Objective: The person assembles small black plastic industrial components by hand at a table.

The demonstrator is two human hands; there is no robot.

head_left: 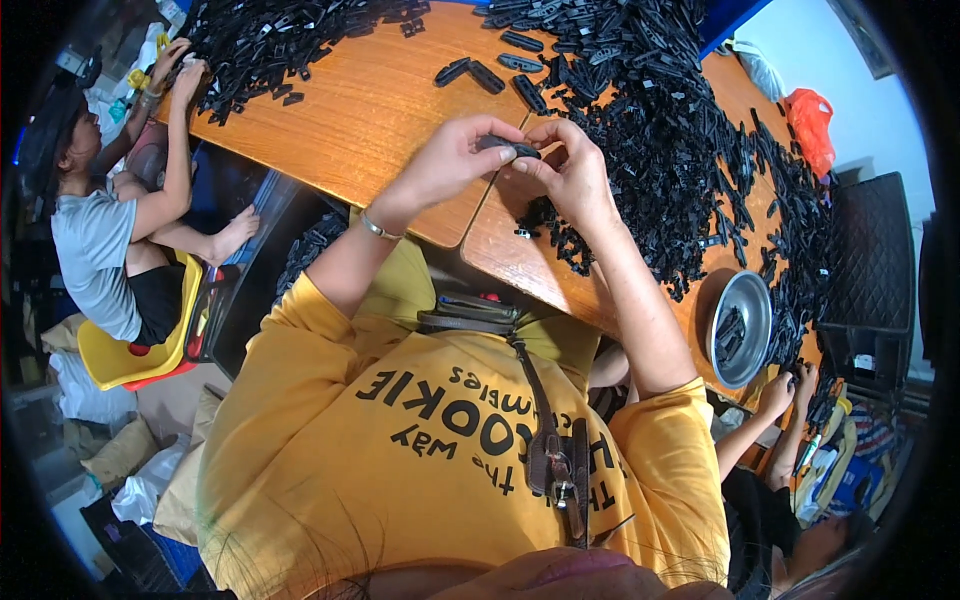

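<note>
**Both hands pinch one black plastic part above the table edge**

The left hand (447,160) and the right hand (568,172) meet over the near edge of the wooden table (370,110), fingers curled in and closed on a small black plastic part (506,148) held between them. The left thumb and forefinger grip its left end; the right fingertips close on its right end. A thin metal bracelet (378,229) sits on the left wrist.

Just below the right hand a few loose black pieces (548,225) lie on the wood. Beyond and to the right, a broad heap of black plastic parts (680,130) covers much of the table, and a second heap (270,40) lies at the far left. A round metal bowl (742,322) with a few black pieces in it stands near the right edge.

A seated person in a grey shirt (95,245) reaches into the left heap, and another person's hands (790,390) work at the lower right corner.
</note>
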